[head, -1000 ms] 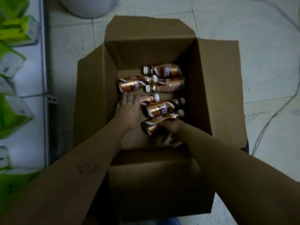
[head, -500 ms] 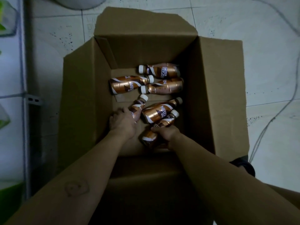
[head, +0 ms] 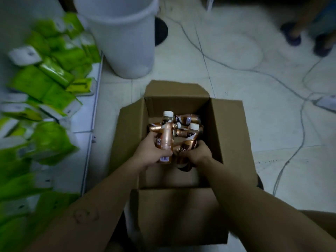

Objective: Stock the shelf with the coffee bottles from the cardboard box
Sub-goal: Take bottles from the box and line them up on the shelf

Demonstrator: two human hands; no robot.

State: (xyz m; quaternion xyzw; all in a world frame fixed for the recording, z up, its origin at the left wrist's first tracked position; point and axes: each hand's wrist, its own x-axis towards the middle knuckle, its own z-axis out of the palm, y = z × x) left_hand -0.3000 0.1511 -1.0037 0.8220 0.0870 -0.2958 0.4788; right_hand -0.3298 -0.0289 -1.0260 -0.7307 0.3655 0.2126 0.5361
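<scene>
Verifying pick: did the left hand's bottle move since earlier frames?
Yes: bottle in left hand lifted upright, off the cardboard box floor it lay on.

Two coffee bottles (head: 166,137) now upright

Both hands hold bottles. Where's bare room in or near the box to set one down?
In the cardboard box, the bottom's near strip is bare. Floor tile right of the box is free but for cables. Crowded: loose bottles at its far end, green packs on the shelf.
</scene>
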